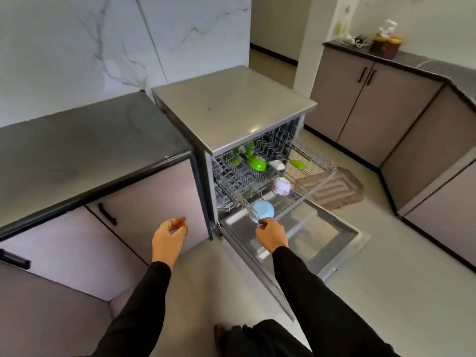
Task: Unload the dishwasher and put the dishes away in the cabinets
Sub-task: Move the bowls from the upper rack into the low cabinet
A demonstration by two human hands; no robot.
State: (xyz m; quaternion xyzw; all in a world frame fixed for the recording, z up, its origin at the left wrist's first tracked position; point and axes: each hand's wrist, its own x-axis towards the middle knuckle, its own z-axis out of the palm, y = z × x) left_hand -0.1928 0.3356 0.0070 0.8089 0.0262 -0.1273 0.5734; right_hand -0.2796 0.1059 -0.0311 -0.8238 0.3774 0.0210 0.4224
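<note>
Head view looks down on an open dishwasher (233, 109) with its door (304, 240) folded flat to the floor and the upper rack (278, 161) drawn out over it, which puts the dishes within reach from above. The right hand (270, 234) is at the rack's near corner, its grip closed on the rim of a pale blue bowl (261, 211) that is tipped on its side; pinching the rim looks like the simplest way to lift it free of the wires. Whether the bowl has left the rack I cannot tell. The left hand (168, 238) hangs empty with fingers loosely curled, in front of the lower cabinet door (144, 199) under the dark worktop (85, 150), probably ready to pull the black handle (107, 214) once the bowl comes across. Further back in the rack sit a white mug (281, 186), a green bowl (256, 163) and other green pieces, so the unloading seems far from finished.
</note>
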